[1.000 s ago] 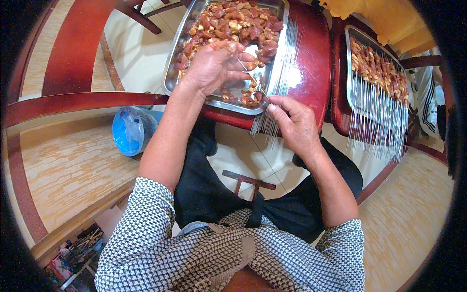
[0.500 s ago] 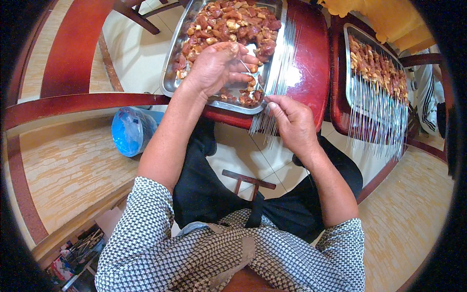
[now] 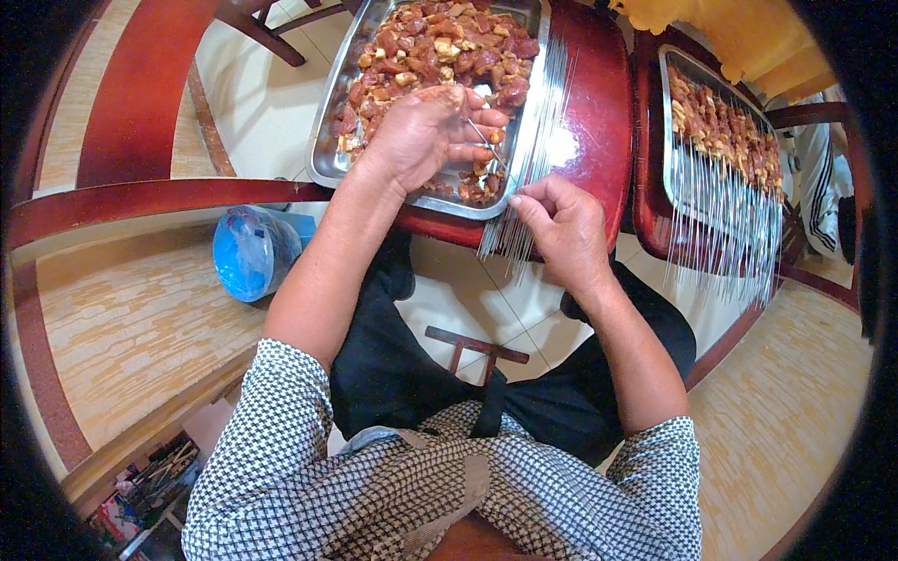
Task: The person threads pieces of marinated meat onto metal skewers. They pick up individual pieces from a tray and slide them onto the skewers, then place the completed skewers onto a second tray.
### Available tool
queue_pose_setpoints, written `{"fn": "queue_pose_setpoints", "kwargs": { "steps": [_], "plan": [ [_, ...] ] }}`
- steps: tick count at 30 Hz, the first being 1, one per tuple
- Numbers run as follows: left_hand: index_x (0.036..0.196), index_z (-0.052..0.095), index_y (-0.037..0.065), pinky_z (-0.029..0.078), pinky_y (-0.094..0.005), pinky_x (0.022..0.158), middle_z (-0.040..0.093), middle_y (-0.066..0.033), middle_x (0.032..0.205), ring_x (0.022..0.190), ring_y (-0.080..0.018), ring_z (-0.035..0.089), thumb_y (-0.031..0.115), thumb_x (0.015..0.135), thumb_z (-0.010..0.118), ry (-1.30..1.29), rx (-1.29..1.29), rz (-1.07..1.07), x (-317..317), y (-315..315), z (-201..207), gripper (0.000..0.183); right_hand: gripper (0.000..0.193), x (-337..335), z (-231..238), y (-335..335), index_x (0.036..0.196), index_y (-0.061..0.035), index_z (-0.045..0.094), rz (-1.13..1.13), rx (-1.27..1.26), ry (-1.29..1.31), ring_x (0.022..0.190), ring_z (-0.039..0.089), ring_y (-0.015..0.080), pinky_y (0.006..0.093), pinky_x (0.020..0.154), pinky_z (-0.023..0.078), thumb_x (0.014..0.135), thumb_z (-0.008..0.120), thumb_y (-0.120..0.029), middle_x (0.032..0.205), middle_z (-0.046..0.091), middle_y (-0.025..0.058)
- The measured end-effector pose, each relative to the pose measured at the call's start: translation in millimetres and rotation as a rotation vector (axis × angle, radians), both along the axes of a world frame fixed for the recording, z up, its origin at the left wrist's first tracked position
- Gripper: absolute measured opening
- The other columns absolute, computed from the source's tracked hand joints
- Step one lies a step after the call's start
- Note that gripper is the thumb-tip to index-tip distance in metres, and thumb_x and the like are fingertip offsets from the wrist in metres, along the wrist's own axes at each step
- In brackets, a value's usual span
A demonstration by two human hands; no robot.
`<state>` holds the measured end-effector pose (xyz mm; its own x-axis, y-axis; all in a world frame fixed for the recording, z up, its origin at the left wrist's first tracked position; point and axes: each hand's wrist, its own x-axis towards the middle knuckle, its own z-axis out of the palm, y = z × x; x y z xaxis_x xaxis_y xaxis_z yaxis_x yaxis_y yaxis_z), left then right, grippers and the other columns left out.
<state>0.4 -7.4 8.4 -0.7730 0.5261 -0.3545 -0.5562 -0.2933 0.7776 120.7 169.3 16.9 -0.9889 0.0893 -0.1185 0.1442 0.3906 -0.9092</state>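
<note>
My right hand point(image 3: 566, 224) pinches a thin metal skewer point(image 3: 494, 154) between thumb and forefinger, beside the near right corner of the metal tray. The skewer slants up and left across the fingers of my left hand point(image 3: 430, 136). That hand is turned palm up over the tray point(image 3: 323, 168), its thumb and forefinger closed together and the other fingers loosely curled and apart. What lies in its pinch is hidden. Marinated meat chunks point(image 3: 440, 47), red-brown with some pale pieces, fill much of the tray. Bare metal skewers point(image 3: 543, 122) lie along the tray's right edge.
The tray rests on a red glossy seat point(image 3: 594, 122). To the right, a second tray point(image 3: 669, 140) holds loaded meat skewers point(image 3: 725, 131), their bare ends overhanging the near edge. A blue bin with a plastic liner point(image 3: 245, 257) stands at left, near a red wooden rail point(image 3: 168, 198).
My right hand has shifted slightly, and the skewer lies at a slightly different slant across my left fingers. My left hand has turned and opened its lower fingers a little.
</note>
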Motion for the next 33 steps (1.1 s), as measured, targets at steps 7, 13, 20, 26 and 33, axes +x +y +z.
{"fn": "queue_pose_setpoints", "kwargs": {
  "steps": [7, 13, 20, 26, 33],
  "plan": [
    [0.109, 0.05, -0.002, 0.052, -0.0413, 0.083, 0.054, -0.0252, 0.116, 0.104, -0.0311, 0.057, 0.025, 0.097, 0.03, -0.092, 0.215, -0.018, -3, -2, -1, 0.036, 0.013, -2, -3, 0, 0.078, -0.0012, 0.062, 0.026, 0.0, 0.062, 0.059, 0.06, 0.0196, 0.0324, 0.055, 0.046, 0.082, 0.062, -0.014, 0.065, 0.06, 0.0119],
    [0.116, 0.047, -0.004, 0.048, -0.0442, 0.089, 0.05, -0.0258, 0.122, 0.109, -0.0332, 0.054, 0.022, 0.096, 0.03, -0.111, 0.261, 0.039, -3, 0, -4, 0.037, 0.013, -3, -3, 2, 0.078, -0.0013, 0.062, 0.033, -0.016, 0.041, 0.059, 0.059, 0.0201, 0.0328, 0.055, 0.046, 0.082, 0.062, -0.014, 0.064, 0.06, 0.0125],
    [0.11, 0.05, -0.002, 0.052, -0.0426, 0.084, 0.055, -0.0251, 0.114, 0.099, -0.0302, 0.059, 0.018, 0.095, 0.036, -0.026, 0.138, 0.106, 2, 3, 1, 0.029, 0.013, -4, -4, 4, 0.077, -0.0011, 0.061, 0.046, 0.003, 0.05, 0.058, 0.06, 0.0217, 0.0336, 0.054, 0.045, 0.082, 0.061, -0.014, 0.063, 0.059, 0.0129],
    [0.106, 0.052, 0.0, 0.053, -0.0408, 0.079, 0.058, -0.0233, 0.11, 0.096, -0.0284, 0.061, 0.02, 0.096, 0.038, -0.001, 0.118, 0.124, 5, 6, 1, 0.026, 0.014, -4, -4, 2, 0.076, -0.0011, 0.061, 0.037, 0.021, 0.036, 0.058, 0.06, 0.0234, 0.0344, 0.054, 0.046, 0.081, 0.061, -0.014, 0.063, 0.059, 0.0142],
    [0.106, 0.051, 0.001, 0.053, -0.0397, 0.08, 0.057, -0.0232, 0.11, 0.098, -0.0279, 0.06, 0.02, 0.097, 0.035, -0.026, 0.125, 0.118, 7, 6, 1, 0.027, 0.014, -7, 0, 1, 0.075, -0.0016, 0.061, 0.039, 0.098, 0.052, 0.058, 0.061, 0.0259, 0.036, 0.054, 0.046, 0.08, 0.062, -0.014, 0.063, 0.059, 0.0147]
  ]
}}
